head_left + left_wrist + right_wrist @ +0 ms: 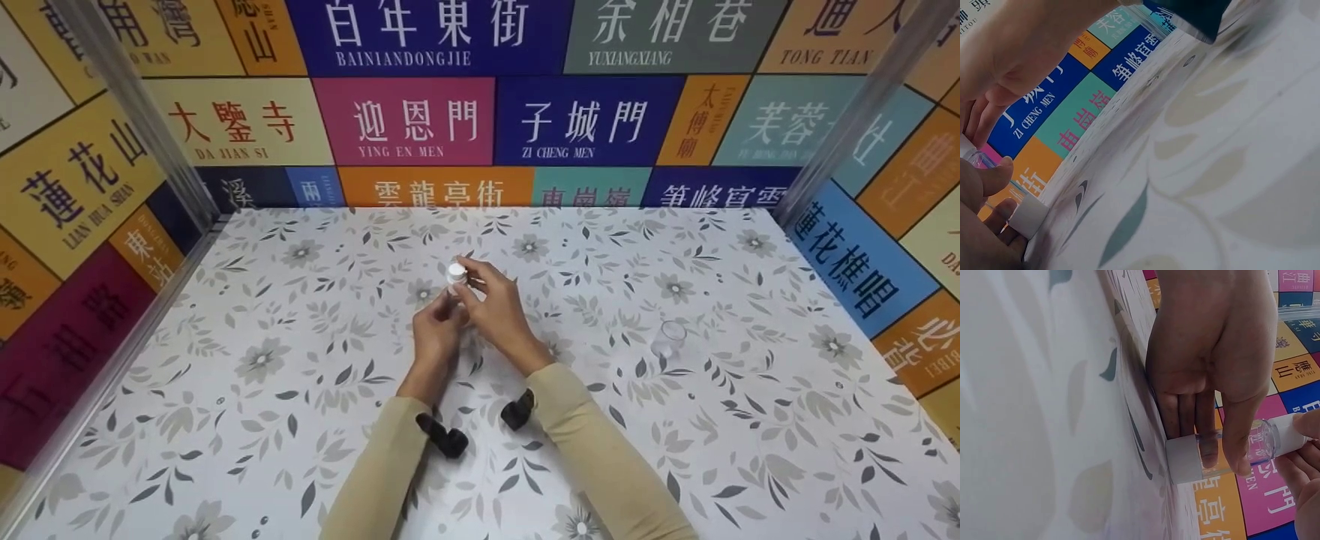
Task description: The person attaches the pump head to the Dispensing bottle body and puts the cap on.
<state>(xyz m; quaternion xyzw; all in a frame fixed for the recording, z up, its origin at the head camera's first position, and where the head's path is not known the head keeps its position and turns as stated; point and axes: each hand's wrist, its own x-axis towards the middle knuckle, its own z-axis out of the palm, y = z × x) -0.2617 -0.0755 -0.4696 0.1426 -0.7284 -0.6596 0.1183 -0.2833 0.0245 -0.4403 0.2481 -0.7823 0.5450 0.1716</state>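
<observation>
A small clear bottle with a white cap (pixel 457 270) stands roughly upright in both hands, over the middle of the table. My left hand (pixel 436 336) grips its transparent body (pixel 1258 439) low down, fingers close to the white base (pixel 1183 459). From the right side, my right hand (pixel 499 309) pinches the cap between thumb and fingers. In the left wrist view the white base (pixel 1028 216) sits close to the tabletop; whether it touches cannot be told. Fingers hide much of the body.
A clear cup-like piece with a round rim (pixel 670 339) stands on the floral tabletop (pixel 300 420), right of the hands. Panels with large printed characters (pixel 405 124) enclose the back and sides. Black wrist devices (pixel 444 436) are strapped on both sleeves.
</observation>
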